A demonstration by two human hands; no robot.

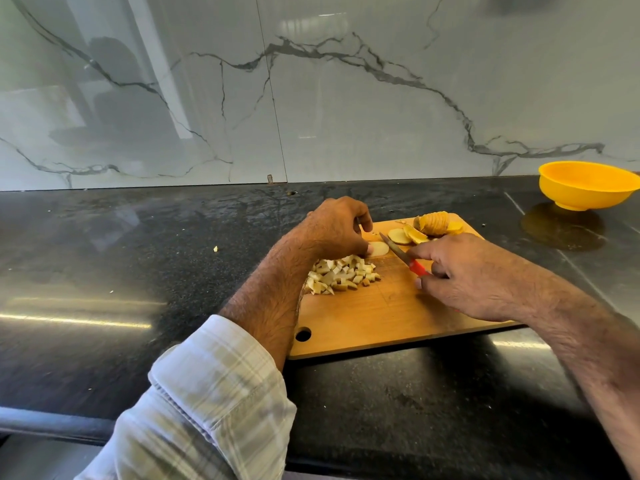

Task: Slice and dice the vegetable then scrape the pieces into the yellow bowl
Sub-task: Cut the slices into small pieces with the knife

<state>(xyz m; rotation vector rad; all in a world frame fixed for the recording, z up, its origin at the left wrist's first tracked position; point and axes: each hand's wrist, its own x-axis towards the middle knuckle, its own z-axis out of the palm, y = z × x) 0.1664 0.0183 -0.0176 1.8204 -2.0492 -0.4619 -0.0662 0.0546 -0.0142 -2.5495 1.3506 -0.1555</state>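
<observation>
The potato slice (379, 248) lies near the middle of the cutting board (381, 317), pinned by the left hand (334, 227) with fingers curled onto its edge. The right hand (474, 271) grips the red-handled knife (403, 255), tip just beside the slice. Roughly halfway, I'd say — a pile of diced pieces (341, 275) sits on the board's left, more slices (426, 230) wait at its far edge. The yellow bowl (585, 185), well off to the board's right on the table (138, 271), is partly cut off, so its inside is hard to see.

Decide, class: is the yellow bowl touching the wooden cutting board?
Apart. The head view shows the yellow bowl standing beyond the cutting board, with bare black counter between them.
</observation>
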